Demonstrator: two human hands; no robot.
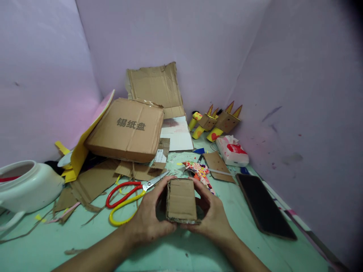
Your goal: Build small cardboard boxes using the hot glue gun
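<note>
A small brown cardboard box [182,200] is held low over the green table, near its front middle. My left hand [151,213] grips its left side, thumb at the lower edge and fingers curled behind. On the right side my right hand [211,213] holds it the same way. Red-and-yellow scissors [127,196] lie with their blades open just left of the box, near my left hand. Behind the box rests a hot glue gun [198,172] with a flowery pattern, partly hidden by my right hand.
A black phone [265,206] and tissue pack [232,151] lie on the right. Cardboard animals [225,122] stand behind. A large carton [126,130] and cardboard scraps [95,179] fill the back left, beside a white pot [34,187].
</note>
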